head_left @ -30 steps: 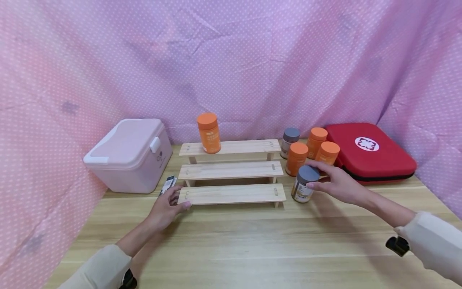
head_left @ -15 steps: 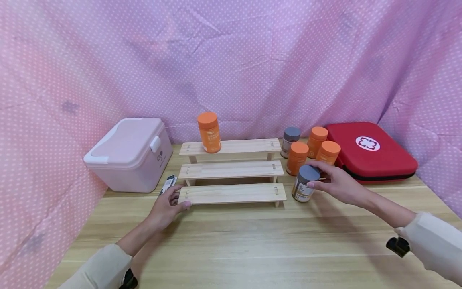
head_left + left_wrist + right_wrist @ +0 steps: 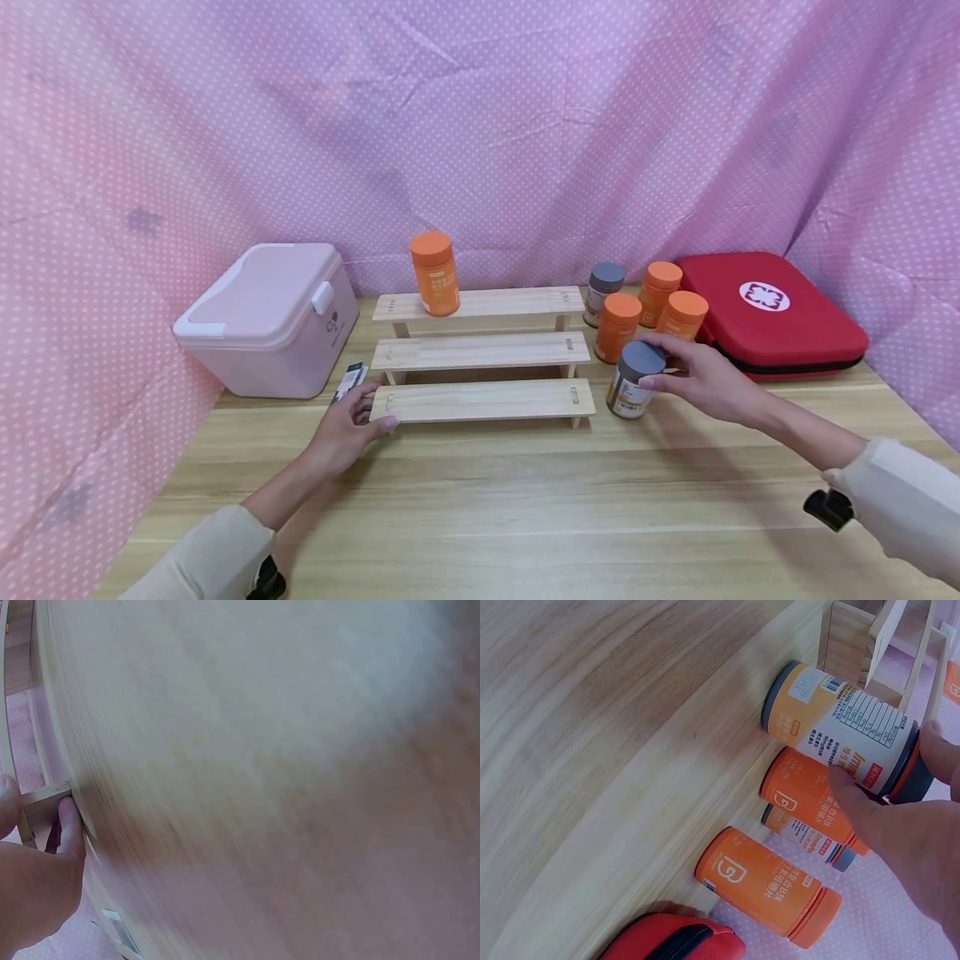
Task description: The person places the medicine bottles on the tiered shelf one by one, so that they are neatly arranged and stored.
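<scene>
My left hand (image 3: 343,435) gripping a pale three-tier wooden stand (image 3: 483,402), my right hand (image 3: 705,383) pinching a grey-lidded cylindrical jar (image 3: 628,395) — an orange cylindrical jar (image 3: 618,330) just behind it

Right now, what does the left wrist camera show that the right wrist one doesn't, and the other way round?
Only the left wrist view: the left hand gripping an end of the wooden rack, and a small flat item nearby.
Only the right wrist view: the right hand holding a gray-lidded jar, lettering on orange jars, and the red case.
Both: part of the rack, the tabletop and dotted cloth.
</scene>
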Tool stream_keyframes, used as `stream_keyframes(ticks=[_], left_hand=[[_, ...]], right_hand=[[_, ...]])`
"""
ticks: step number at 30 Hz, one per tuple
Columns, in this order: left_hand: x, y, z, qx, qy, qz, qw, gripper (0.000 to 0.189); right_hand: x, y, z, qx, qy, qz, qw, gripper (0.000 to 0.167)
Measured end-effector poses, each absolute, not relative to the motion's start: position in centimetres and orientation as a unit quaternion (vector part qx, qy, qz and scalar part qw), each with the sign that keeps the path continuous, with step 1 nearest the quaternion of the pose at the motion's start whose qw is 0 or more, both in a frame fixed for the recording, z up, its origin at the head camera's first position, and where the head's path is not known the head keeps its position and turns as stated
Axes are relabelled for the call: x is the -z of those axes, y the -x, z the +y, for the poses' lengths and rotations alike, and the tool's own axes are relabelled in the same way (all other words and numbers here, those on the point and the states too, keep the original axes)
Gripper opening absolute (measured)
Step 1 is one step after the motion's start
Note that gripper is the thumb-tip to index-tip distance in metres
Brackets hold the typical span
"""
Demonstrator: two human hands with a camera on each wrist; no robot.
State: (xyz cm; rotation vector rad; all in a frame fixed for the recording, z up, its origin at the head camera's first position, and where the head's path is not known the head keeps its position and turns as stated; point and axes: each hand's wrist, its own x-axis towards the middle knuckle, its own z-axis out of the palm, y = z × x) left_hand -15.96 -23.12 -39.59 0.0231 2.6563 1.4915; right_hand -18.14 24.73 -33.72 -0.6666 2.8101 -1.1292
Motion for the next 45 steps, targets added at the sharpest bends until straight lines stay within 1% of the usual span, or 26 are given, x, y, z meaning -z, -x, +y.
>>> stream_keyframes(ticks=[9,17,21,26,30,35,42,45], left_hand=[[39.5,16.1,-23.5,-0.487,-0.011,0.872,0.049,0.067],[39.6,16.2,-23.8,-0.491,-0.017,0.870,0.049,0.068],[39.5,16.4,-23.8,-0.491,-0.017,0.870,0.049,0.068],[39.4,16.5,-23.9,-0.491,-0.013,0.869,0.055,0.067],[39.3,16.6,-24.0,-0.492,-0.013,0.869,0.055,0.067],[39.4,16.8,-24.1,-0.495,-0.014,0.867,0.054,0.067],[39.5,16.9,-24.1,-0.497,-0.014,0.866,0.055,0.068],[39.5,17.0,-24.1,-0.497,-0.016,0.866,0.056,0.068]], right_hand=[[32.9,17.6,24.9,0.356,0.218,0.908,0.029,0.061],[29.7,17.5,25.1,0.360,0.235,0.903,0.014,0.062],[27.9,17.8,25.0,0.353,0.244,0.903,-0.013,0.060],[25.2,18.3,24.4,0.353,0.262,0.896,-0.067,0.060],[23.0,19.0,23.3,0.375,0.243,0.891,-0.082,0.058],[21.6,20.4,21.6,0.395,0.234,0.886,-0.060,0.056],[21.2,22.8,18.4,0.407,0.229,0.884,-0.012,0.055],[21.1,24.0,16.9,0.395,0.234,0.888,-0.005,0.056]])
